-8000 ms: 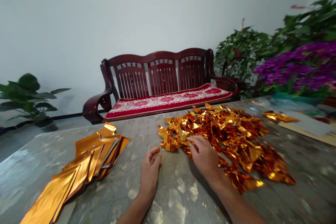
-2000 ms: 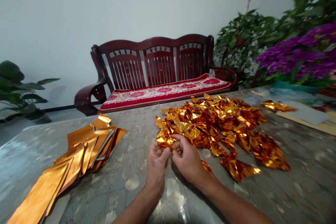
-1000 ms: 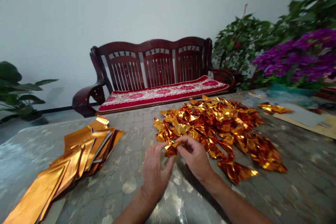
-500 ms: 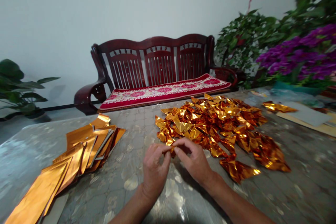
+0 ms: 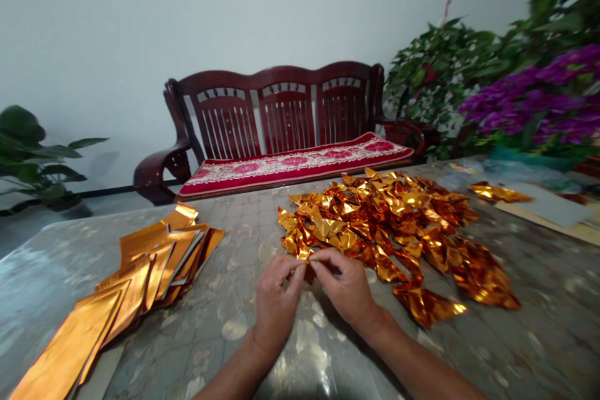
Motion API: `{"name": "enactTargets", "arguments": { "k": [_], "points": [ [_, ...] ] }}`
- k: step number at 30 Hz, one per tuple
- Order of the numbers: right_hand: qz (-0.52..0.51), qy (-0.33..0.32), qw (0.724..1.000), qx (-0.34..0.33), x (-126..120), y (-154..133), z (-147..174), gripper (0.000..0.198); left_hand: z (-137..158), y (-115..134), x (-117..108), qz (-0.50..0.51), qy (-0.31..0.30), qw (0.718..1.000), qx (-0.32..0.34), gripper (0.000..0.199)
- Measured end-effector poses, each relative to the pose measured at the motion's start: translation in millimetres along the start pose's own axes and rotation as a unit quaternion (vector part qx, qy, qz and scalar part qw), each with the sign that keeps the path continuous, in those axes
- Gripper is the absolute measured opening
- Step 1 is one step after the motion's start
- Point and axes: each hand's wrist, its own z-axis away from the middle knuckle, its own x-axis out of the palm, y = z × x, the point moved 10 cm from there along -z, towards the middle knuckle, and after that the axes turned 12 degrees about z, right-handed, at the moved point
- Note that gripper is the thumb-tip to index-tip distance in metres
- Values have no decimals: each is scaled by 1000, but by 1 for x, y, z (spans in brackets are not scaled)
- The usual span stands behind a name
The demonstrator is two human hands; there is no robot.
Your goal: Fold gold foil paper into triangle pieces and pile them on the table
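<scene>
Head view: foil (image 5: 309, 273) between left hand (image 5: 275, 292) and right hand (image 5: 347, 286)

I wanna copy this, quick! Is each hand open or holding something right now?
Left hand: closed, thumb and fingers pinching a small foil.
Right hand: closed, pinching the same foil.

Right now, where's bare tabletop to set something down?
Bare: table between the foil sheets and left hand; also right of the right forearm, nearer than the foil pile. Crowded: the pile itself, plus far right with card and plastic.
</scene>
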Motion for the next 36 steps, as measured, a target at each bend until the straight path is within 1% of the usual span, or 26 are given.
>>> {"name": "enactTargets", "arguments": {
  "k": [3,6,9,12,15,18,20,23,25,27,29,30,31,33,34,36],
  "points": [
    [3,-3,1000,1,0,0,0,13,0,-1,0,-9,-1,1000,9,11],
    [26,-29,999,-4,3,-1,-2,11,1,3,-1,-35,-13,999,36,11],
    [92,-65,992,-50,6,-11,-4,10,2,14,0,-83,-29,993,84,10],
    [174,-87,975,-112,7,-24,-4,13,3,22,1,-127,-38,985,112,11],
    [245,-108,951,-154,11,-30,-2,15,3,25,4,-149,-49,981,114,13],
    [293,-124,931,-177,16,-31,0,16,3,25,6,-160,-57,980,105,14],
    [299,-128,928,-181,17,-30,1,17,3,23,7,-159,-57,981,95,15],
    [273,-138,936,-175,17,-30,-1,18,3,21,7,-143,-61,985,79,16],
    [244,-151,944,-165,15,-30,-3,21,2,17,5,-116,-60,990,60,16],
    [205,-161,955,-141,9,-28,-7,24,0,7,1,-70,-46,996,17,16],
    [158,-153,970,-106,-1,-25,-11,27,-2,-12,-7,9,-5,998,-63,16],
    [141,-143,975,-92,-6,-23,-12,26,-2,-24,-12,62,26,992,-111,18],
    [132,-132,979,-86,-10,-22,-12,25,-1,-37,-15,120,60,979,-156,20],
    [142,-108,978,-105,-16,-26,-10,17,3,-57,-16,232,116,939,-225,26],
    [154,-97,975,-124,-17,-29,-8,14,5,-64,-15,277,133,920,-245,29],
    [173,-76,969,-159,-16,-36,-3,20,7,-70,-10,335,149,892,-265,35]
  ]
}}
